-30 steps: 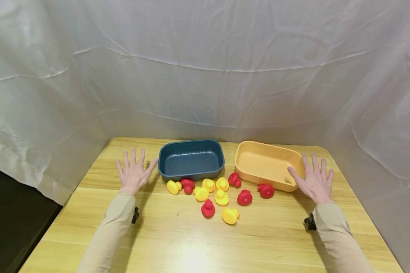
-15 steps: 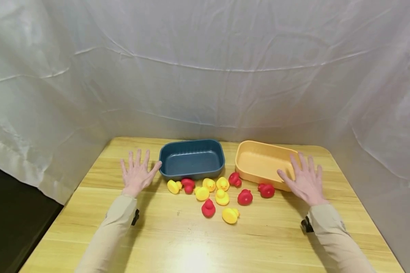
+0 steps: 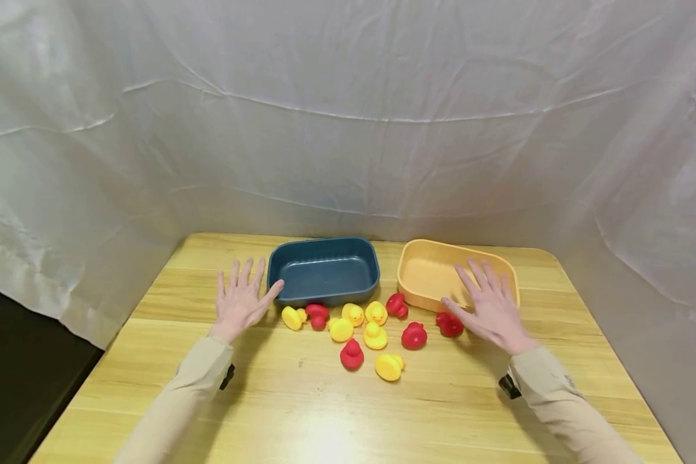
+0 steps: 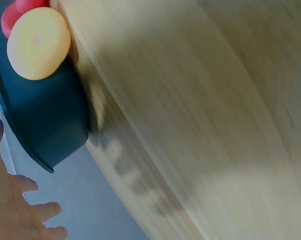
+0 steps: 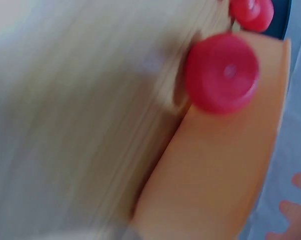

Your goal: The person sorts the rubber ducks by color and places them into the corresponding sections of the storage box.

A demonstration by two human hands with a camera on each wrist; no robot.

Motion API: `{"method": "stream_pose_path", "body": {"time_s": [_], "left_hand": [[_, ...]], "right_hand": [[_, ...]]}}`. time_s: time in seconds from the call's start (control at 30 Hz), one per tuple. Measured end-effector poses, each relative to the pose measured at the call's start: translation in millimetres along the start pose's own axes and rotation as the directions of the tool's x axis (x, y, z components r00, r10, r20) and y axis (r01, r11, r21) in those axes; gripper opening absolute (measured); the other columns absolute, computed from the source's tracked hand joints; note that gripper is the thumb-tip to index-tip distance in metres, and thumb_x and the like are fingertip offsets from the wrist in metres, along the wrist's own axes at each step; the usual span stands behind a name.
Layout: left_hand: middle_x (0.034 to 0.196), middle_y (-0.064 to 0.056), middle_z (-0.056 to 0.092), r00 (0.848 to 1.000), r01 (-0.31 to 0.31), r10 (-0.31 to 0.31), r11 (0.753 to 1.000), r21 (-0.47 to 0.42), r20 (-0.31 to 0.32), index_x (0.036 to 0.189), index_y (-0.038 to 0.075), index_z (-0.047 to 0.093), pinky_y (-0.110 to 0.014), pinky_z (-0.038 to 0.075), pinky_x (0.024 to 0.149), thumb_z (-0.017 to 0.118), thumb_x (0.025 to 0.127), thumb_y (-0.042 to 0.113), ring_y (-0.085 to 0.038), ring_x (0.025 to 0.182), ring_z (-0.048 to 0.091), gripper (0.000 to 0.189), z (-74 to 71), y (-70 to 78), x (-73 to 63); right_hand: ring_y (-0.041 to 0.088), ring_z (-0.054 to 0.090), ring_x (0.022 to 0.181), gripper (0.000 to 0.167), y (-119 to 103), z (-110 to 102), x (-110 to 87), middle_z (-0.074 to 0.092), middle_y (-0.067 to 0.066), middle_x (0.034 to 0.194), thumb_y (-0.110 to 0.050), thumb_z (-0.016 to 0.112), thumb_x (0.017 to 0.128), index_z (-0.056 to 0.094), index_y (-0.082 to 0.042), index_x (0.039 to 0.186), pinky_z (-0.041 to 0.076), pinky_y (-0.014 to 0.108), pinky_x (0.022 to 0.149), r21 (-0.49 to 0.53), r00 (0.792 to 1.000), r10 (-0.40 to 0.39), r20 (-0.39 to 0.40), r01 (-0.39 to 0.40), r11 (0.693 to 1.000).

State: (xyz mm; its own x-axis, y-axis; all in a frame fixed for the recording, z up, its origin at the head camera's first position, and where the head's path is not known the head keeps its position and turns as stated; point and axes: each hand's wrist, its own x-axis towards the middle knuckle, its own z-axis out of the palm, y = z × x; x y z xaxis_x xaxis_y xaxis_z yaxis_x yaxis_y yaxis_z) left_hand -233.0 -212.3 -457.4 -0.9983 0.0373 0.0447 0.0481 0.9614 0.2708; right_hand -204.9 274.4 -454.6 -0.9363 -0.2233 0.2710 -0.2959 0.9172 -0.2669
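Note:
My left hand (image 3: 241, 308), fingers spread and holding nothing, hovers at the left end of a dark blue bin (image 3: 325, 299). My right hand (image 3: 492, 316) is also spread, above the front right part of an orange bin (image 3: 423, 299). Its thumb is near a red rubber duck (image 3: 450, 325). Several yellow rubber ducks (image 3: 375, 336) and red ones lie in front of the two bins, some tipped over. The left wrist view has a yellow duck (image 4: 39, 43) against the blue bin's side; in the right wrist view a red duck (image 5: 223, 73) is beside the orange bin.
The bins and ducks rest on a wooden table (image 3: 267, 412). A pale grey sheet (image 3: 348, 161) hangs behind it and along the sides. At the lower left, past the table edge, there is a dark area (image 3: 23, 374).
My right hand has moved left, from the right end of the orange bin to over its front. My left hand has shifted slightly right toward the blue bin. The ducks and bins stay put.

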Motion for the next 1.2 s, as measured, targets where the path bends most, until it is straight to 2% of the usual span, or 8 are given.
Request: {"method": "stream_pose_path", "body": {"time_s": [0.2, 0.37, 0.6, 0.7, 0.8, 0.97, 1.07, 1.2], "left_hand": [[0.164, -0.028, 0.022, 0.999, 0.016, -0.009, 0.984, -0.175, 0.042, 0.162, 0.007, 0.014, -0.065, 0.006, 0.126, 0.031, 0.102, 0.066, -0.047, 0.153, 0.017, 0.086, 0.2, 1.8, -3.7], [0.16, -0.029, 0.03, 0.995, 0.067, -0.031, 0.916, -0.396, 0.099, 0.16, 0.002, 0.016, -0.063, 0.022, 0.124, 0.039, 0.103, 0.059, -0.049, 0.149, 0.026, 0.084, 1.1, 0.3, -3.5], [0.131, -0.031, 0.06, 0.999, 0.038, -0.031, 0.84, -0.542, 0.022, 0.149, -0.009, 0.038, -0.055, 0.046, 0.111, 0.051, 0.104, 0.037, -0.043, 0.125, 0.057, 0.066, 5.4, -1.0, 0.5], [0.122, -0.029, 0.066, 0.999, 0.03, -0.042, 0.825, -0.564, -0.009, 0.143, -0.009, 0.047, -0.05, 0.052, 0.104, 0.054, 0.103, 0.032, -0.041, 0.116, 0.064, 0.058, 5.9, -1.8, 1.5], [0.114, -0.027, 0.07, 0.998, 0.022, -0.048, 0.821, -0.57, -0.031, 0.138, -0.008, 0.054, -0.037, 0.057, 0.091, 0.057, 0.102, 0.026, -0.039, 0.108, 0.068, 0.05, 5.5, -2.7, 2.9], [0.105, -0.027, 0.072, 0.999, 0.025, -0.047, 0.782, -0.623, -0.019, 0.134, -0.008, 0.059, -0.015, 0.051, 0.072, 0.059, 0.099, 0.014, -0.036, 0.092, 0.073, 0.041, 4.0, -5.2, 5.2], [0.101, -0.027, 0.072, 0.999, 0.042, -0.04, 0.736, -0.675, 0.02, 0.134, -0.01, 0.057, -0.017, 0.055, 0.072, 0.059, 0.098, 0.01, -0.028, 0.082, 0.073, 0.041, 2.2, -7.6, 6.8], [0.101, -0.03, 0.071, 0.998, 0.051, -0.005, 0.672, -0.739, 0.064, 0.137, -0.013, 0.053, -0.03, 0.063, 0.077, 0.059, 0.098, 0.007, -0.016, 0.075, 0.072, 0.044, -1.3, -10.2, 8.7]], "right_hand": [[0.048, 0.021, 0.151, 0.081, -20.8, 3.5, 2.6, 0.027, 0.02, 0.165, -0.049, 0.066, 0.092, 0.034, -0.013, 0.157, 0.016, 0.068, 0.122, 0.045, 0.991, -0.13, 0.026, 0.129, 0.991], [0.045, 0.02, 0.153, 0.083, -35.1, 4.9, 3.3, 0.027, 0.019, 0.165, -0.046, 0.069, 0.091, 0.033, -0.011, 0.157, 0.02, 0.066, 0.123, 0.149, 0.975, -0.202, 0.091, 0.187, 0.971], [0.039, 0.03, 0.15, 0.082, -51.2, 5.1, 1.7, 0.036, 0.013, 0.161, -0.046, 0.074, 0.088, 0.038, -0.014, 0.155, 0.031, 0.066, 0.119, 0.318, 0.944, -0.285, 0.167, 0.222, 0.922], [0.037, 0.038, 0.146, 0.081, -56.0, 6.0, 0.8, 0.041, 0.014, 0.158, -0.043, 0.076, 0.087, 0.042, -0.011, 0.153, 0.036, 0.063, 0.117, 0.38, 0.926, -0.328, 0.188, 0.24, 0.893], [0.033, 0.042, 0.144, 0.078, -60.3, 7.0, 0.7, 0.047, 0.01, 0.155, -0.041, 0.079, 0.085, 0.046, -0.014, 0.15, 0.038, 0.059, 0.117, 0.425, 0.911, -0.352, 0.213, 0.238, 0.873], [0.027, 0.052, 0.137, 0.072, -66.9, 10.3, 2.5, 0.056, 0.004, 0.147, -0.042, 0.08, 0.084, 0.052, -0.014, 0.144, 0.041, 0.054, 0.116, 0.458, 0.875, -0.403, 0.267, 0.253, 0.853], [0.027, 0.056, 0.129, 0.071, -69.5, 12.7, 3.5, 0.061, 0.005, 0.14, -0.042, 0.081, 0.084, 0.054, -0.01, 0.141, 0.046, 0.053, 0.112, 0.487, 0.844, -0.44, 0.307, 0.258, 0.835], [0.028, 0.058, 0.123, 0.066, -72.7, 15.7, 5.9, 0.063, 0.005, 0.133, -0.039, 0.082, 0.083, 0.056, -0.009, 0.136, 0.048, 0.053, 0.108, 0.533, 0.8, -0.475, 0.366, 0.237, 0.812]]}}
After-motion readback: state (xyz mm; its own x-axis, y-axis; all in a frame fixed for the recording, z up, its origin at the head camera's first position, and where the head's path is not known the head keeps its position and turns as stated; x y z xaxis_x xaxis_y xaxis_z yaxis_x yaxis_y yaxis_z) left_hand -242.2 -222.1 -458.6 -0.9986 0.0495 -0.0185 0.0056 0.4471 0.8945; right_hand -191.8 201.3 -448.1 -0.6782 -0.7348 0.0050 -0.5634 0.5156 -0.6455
